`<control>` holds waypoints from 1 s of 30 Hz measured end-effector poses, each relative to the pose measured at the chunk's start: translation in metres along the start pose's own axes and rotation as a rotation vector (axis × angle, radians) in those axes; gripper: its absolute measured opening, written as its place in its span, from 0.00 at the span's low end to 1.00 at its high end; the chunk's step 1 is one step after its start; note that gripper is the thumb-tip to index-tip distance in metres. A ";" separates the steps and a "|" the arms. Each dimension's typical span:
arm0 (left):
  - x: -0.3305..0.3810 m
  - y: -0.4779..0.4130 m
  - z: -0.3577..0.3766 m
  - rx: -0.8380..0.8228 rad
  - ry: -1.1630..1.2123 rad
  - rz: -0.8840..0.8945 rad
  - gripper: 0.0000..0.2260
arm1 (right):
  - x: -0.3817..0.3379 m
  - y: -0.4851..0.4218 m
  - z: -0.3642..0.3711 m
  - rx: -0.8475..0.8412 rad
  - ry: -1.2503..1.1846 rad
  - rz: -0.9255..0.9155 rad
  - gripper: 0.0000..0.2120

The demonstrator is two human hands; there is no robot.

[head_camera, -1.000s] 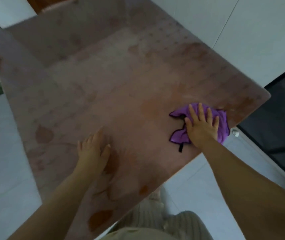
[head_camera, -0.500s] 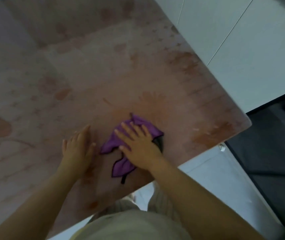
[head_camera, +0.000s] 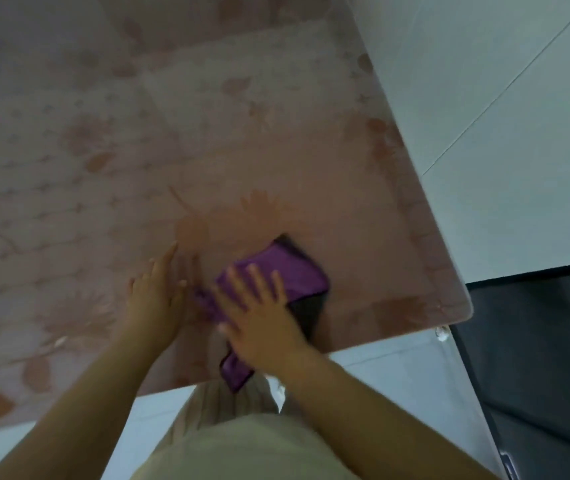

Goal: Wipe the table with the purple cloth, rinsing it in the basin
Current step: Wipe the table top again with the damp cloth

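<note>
under right hand, crumpled purple cloth

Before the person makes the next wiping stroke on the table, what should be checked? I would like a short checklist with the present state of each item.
1. Right hand pressed flat on the purple cloth: ok.
2. Left hand resting flat on the table, beside the cloth: ok.
3. Cloth lying wholly on the table: not ok, one corner hangs over the near edge.
4. Cloth spread out: not ok, it is bunched and folded.
5. Basin near for rinsing: cannot tell, it is not in view.
</note>
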State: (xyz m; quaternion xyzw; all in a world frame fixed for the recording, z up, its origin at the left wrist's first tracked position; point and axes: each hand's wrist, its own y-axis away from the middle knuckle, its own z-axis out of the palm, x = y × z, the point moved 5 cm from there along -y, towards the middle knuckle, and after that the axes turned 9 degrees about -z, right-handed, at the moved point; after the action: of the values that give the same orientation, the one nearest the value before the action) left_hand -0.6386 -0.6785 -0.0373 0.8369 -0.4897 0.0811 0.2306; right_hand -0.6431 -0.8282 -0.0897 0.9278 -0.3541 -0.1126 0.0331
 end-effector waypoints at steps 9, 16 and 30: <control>-0.037 -0.021 -0.025 0.078 0.183 -0.130 0.25 | 0.209 0.007 -0.035 0.063 -0.023 0.313 0.26; -0.071 -0.018 -0.035 0.066 0.255 -0.237 0.25 | 0.229 -0.143 -0.049 0.032 -0.112 0.518 0.29; -0.087 -0.061 -0.054 0.007 0.125 -0.120 0.26 | -0.054 -0.113 0.001 -0.153 -0.147 -0.450 0.27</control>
State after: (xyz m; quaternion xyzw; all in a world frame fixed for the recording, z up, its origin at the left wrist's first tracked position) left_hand -0.6255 -0.5604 -0.0398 0.8589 -0.4228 0.1212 0.2622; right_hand -0.6085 -0.7080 -0.0963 0.9674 -0.1305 -0.2108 0.0513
